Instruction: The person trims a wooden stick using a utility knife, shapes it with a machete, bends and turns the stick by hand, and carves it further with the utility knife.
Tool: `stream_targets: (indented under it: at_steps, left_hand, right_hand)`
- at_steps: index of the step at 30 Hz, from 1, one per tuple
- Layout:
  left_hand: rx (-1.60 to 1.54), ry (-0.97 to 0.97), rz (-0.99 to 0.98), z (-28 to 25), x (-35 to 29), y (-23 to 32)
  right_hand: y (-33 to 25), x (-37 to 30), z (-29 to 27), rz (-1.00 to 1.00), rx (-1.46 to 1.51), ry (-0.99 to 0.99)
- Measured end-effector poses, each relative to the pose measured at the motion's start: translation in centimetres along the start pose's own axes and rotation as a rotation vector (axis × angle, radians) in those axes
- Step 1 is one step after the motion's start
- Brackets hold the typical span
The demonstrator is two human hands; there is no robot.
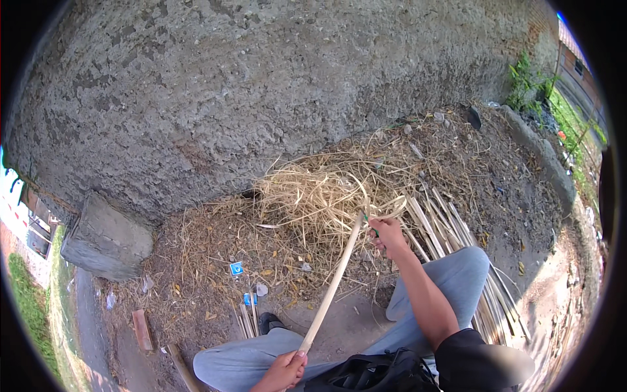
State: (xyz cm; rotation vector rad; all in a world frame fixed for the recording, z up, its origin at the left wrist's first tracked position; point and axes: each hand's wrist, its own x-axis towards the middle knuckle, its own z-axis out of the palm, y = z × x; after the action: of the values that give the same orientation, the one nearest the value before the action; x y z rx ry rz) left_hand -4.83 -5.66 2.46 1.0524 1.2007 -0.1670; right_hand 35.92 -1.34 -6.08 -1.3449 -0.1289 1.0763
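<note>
A long pale bamboo stick slants from my lap up toward the wall. My left hand is closed around its near end, low in the view. Close to the stick's far end, my right hand is wrapped round a green-handled knife. Its small blade lies against the stick and is hard to make out. A thin curled shaving rises beside that end. Just beyond is a heap of pale shavings on the ground.
A rough grey wall stands in front. Split bamboo strips lie to the right, with a few thinner sticks near my left foot. Leftward are a concrete block, a brick piece and a blue packet.
</note>
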Motion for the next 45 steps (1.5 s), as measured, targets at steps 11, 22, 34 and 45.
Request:
stream_targets:
  at_steps: [11, 22, 34, 45]
  left_hand:
    - [-0.123, -0.016, -0.012, -2.3, -2.9, -2.2]
    - [0.464, 0.269, 0.385, -1.1, -4.4, -4.1]
    - [0.388, 0.275, 0.196, -5.5, -3.5, -4.0]
    - [0.766, 0.726, 0.538, -6.9, -4.1, -5.8]
  right_hand:
    - [0.7, -5.0, 2.0, -0.901, -0.928, 0.113]
    - [4.1, 0.6, 0.6, -0.906, -0.941, 0.267]
    - [3.4, -2.1, 1.4, -0.088, 0.025, -0.109]
    - [4.4, -9.2, 1.6, -0.559, -1.221, -0.35]
